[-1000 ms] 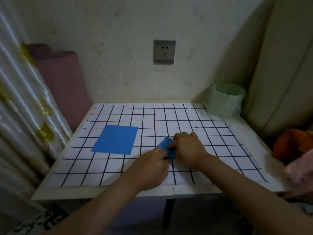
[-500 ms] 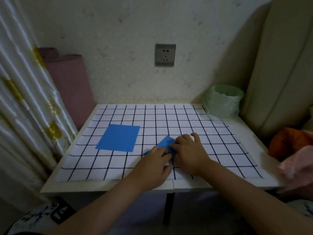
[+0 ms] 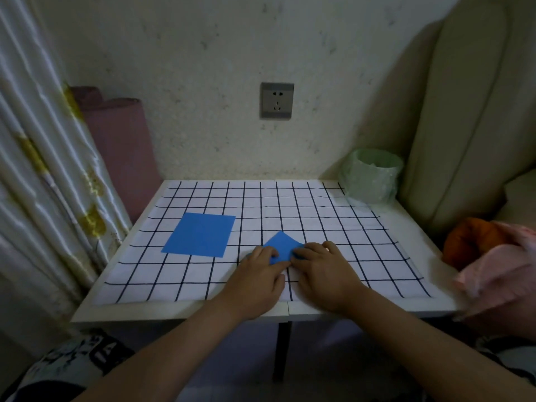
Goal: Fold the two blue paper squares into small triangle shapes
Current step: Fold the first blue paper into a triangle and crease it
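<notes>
A flat blue paper square [image 3: 200,234] lies on the left part of the checked mat [image 3: 333,227]. A second blue paper [image 3: 282,245], folded with one point toward the wall, lies near the mat's middle front. My left hand [image 3: 256,281] presses curled fingers on its left lower edge. My right hand [image 3: 322,269] presses its fingertips on the paper's right edge. Both hands cover the paper's near part.
A green plastic-wrapped cup [image 3: 371,177] stands at the table's back right corner. An orange thing and pink cloth [image 3: 490,262] lie off the right edge. A curtain [image 3: 43,175] hangs left, a pink roll [image 3: 121,146] behind it. The table's front edge [image 3: 179,314] is near.
The view has shifted a little. My hands have slid slightly apart along the folded paper, showing more of its pointed far part. The flat square has not moved.
</notes>
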`<state>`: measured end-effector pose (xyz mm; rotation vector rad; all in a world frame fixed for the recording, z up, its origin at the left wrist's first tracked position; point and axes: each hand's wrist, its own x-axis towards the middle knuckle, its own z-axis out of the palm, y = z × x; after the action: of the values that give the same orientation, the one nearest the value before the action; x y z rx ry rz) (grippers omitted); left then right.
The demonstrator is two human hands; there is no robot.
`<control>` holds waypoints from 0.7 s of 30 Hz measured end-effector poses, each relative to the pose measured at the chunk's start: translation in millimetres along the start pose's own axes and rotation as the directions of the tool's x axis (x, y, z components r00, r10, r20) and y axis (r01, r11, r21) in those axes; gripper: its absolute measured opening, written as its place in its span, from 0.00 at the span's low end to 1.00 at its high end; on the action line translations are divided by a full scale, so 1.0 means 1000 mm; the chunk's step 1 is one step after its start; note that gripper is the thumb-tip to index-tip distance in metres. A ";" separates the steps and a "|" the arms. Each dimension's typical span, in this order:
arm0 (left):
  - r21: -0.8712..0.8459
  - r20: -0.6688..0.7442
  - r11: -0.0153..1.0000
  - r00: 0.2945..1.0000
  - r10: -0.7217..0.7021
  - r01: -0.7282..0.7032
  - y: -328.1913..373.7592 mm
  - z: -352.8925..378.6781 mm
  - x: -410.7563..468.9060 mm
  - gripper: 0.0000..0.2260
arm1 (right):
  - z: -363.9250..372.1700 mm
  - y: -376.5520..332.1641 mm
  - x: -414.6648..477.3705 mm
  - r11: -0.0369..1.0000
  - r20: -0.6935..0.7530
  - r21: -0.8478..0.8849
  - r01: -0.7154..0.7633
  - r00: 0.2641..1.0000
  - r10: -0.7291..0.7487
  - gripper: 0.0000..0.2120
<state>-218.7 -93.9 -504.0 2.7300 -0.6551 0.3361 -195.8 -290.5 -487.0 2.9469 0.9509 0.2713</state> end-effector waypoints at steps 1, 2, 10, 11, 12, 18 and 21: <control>0.035 -0.014 0.999 1.000 -0.016 0.016 0.000 -0.001 -0.001 0.20 | 0.001 0.000 0.000 1.000 0.000 0.004 -0.002 1.000 0.002 0.21; 0.069 -0.018 0.997 0.999 -0.036 0.037 0.000 -0.002 -0.002 0.20 | 0.001 0.000 0.001 1.000 0.000 0.007 -0.004 1.000 0.004 0.21; 0.007 -0.021 0.974 0.973 -0.228 0.228 -0.012 -0.015 -0.015 0.16 | 0.000 -0.004 0.002 0.999 0.014 -0.002 -0.034 0.999 0.034 0.26; -0.004 -0.014 0.965 0.965 -0.261 0.261 -0.014 -0.016 -0.016 0.16 | 0.001 -0.005 0.002 0.999 0.016 0.002 -0.038 0.999 0.038 0.25; -0.017 0.004 0.956 0.956 -0.294 0.294 -0.017 -0.017 -0.017 0.16 | 0.001 -0.005 0.002 0.999 0.021 0.004 -0.043 0.999 0.043 0.25; -0.100 0.024 0.920 0.925 -0.379 0.379 -0.030 -0.027 -0.025 0.18 | 0.003 -0.006 0.003 0.997 0.040 0.028 -0.074 0.997 0.073 0.21; -0.079 0.024 0.925 0.928 -0.371 0.371 -0.030 -0.028 -0.026 0.17 | 0.003 -0.006 0.002 0.996 0.041 0.034 -0.082 0.996 0.081 0.21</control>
<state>-231.7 -47.9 -493.1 2.7000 -0.1378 0.1998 -197.0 -284.2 -490.0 3.0158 0.8409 0.1998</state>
